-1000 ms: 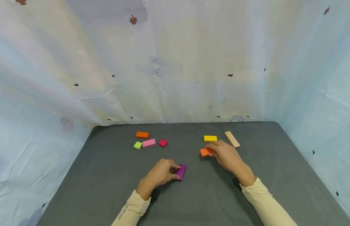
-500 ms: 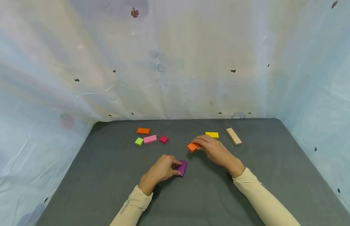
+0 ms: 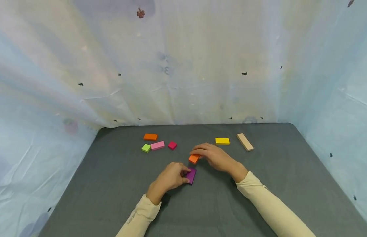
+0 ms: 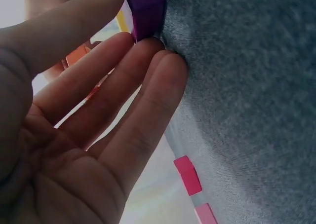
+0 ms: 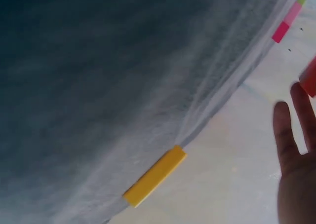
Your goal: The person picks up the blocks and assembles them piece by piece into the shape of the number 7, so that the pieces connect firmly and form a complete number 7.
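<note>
My left hand (image 3: pixel 169 179) pinches a flat purple block (image 3: pixel 191 176) between thumb and fingers, near the middle of the grey table. In the left wrist view the purple block (image 4: pixel 144 12) lies at the thumb and fingertips, close against the cloth. Just beyond it, my right hand (image 3: pixel 215 156) holds an orange block (image 3: pixel 194 159) at its fingertips, slightly above the table and near the purple block's far end. The right wrist view catches that orange block (image 5: pixel 310 78) only partly at its right edge, with the right hand's fingers beside it.
Back left lie another orange block (image 3: pixel 150 137), a lime green block (image 3: pixel 146 148), a pink block (image 3: pixel 157 145) and a red block (image 3: pixel 172 145). Toward the back right are a yellow block (image 3: pixel 222 141) and a beige block (image 3: pixel 245 142). A patterned curtain (image 3: pixel 183 65) hangs behind the grey table (image 3: pixel 112 184).
My right hand has carried the orange block leftward, from beside the yellow block to just beyond the purple one. My left hand has stayed on the purple block.
</note>
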Tool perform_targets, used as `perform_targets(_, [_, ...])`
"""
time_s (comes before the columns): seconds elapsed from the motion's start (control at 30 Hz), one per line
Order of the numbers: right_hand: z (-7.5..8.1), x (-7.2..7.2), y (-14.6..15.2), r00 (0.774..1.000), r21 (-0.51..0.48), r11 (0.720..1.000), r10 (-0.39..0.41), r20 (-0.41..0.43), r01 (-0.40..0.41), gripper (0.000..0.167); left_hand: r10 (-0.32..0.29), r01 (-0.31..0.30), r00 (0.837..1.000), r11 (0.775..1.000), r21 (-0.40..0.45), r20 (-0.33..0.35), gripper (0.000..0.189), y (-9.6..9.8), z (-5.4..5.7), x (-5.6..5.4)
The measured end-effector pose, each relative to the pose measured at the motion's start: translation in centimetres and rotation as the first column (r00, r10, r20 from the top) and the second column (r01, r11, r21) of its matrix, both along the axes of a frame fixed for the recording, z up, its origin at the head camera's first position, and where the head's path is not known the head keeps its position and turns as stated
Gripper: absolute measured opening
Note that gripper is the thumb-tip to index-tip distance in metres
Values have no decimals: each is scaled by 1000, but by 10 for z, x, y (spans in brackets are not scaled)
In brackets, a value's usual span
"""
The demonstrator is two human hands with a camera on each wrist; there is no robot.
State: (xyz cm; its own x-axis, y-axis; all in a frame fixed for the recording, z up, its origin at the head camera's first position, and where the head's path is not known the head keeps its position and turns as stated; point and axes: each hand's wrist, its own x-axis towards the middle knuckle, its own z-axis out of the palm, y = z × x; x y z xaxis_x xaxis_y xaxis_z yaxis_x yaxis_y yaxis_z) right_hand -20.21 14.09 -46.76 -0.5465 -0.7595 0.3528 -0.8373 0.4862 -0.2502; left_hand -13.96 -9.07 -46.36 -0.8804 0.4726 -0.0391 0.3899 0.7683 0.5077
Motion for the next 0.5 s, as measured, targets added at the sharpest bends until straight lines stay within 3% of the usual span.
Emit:
perform_targets(0.27, [-6, -5, -11, 998, 27, 999, 45, 38, -46, 37, 35, -35, 999, 999, -20, 17, 25, 4, 2, 4])
perform_targets(0.5, [-8, -9, -1, 988, 42, 999, 25, 149, -32, 32, 55, -55, 998, 998, -4, 43, 23, 6, -1, 1])
